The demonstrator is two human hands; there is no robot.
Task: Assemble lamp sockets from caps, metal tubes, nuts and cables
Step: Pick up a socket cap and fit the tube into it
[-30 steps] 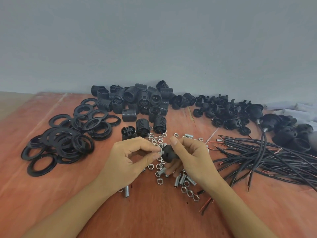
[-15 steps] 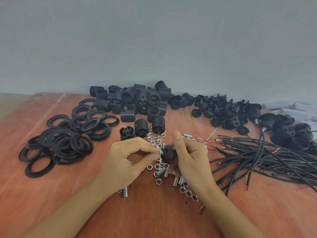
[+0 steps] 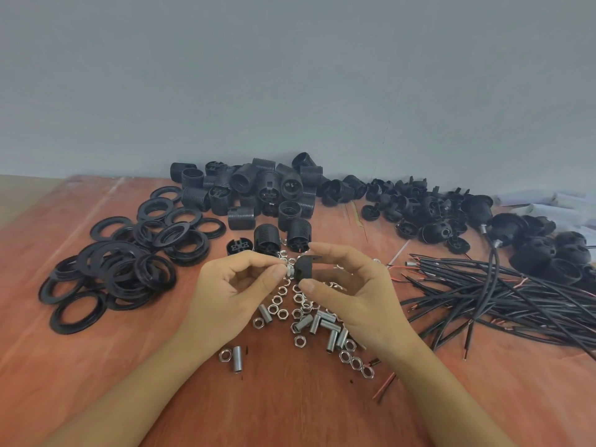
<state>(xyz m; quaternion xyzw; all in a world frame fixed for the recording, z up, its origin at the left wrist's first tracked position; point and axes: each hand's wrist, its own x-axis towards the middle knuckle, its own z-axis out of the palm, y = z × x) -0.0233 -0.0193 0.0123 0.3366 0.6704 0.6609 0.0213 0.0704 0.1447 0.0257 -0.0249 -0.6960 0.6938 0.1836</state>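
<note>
My right hand [image 3: 351,295] pinches a black socket cap [image 3: 305,269] between thumb and forefinger, above the middle of the table. My left hand [image 3: 232,287] pinches a small silver nut [image 3: 289,270] right against the cap's left end. Whether a metal tube sits in the cap is hidden by the fingers. Below both hands lie loose nuts [image 3: 277,309] and short threaded metal tubes [image 3: 332,337]. Black cables [image 3: 503,295] with bared ends lie in a bundle at the right.
Black rings [image 3: 122,269] are heaped at the left. Threaded socket bodies [image 3: 258,191] pile against the grey wall, with more caps [image 3: 429,214] and caps with cables fitted [image 3: 503,227] at the right. One tube and nut [image 3: 233,358] lie apart near my left wrist.
Both hands have risen slightly with the cap and nut. My right hand's fingers have spread wider around the cap, and the cap has turned.
</note>
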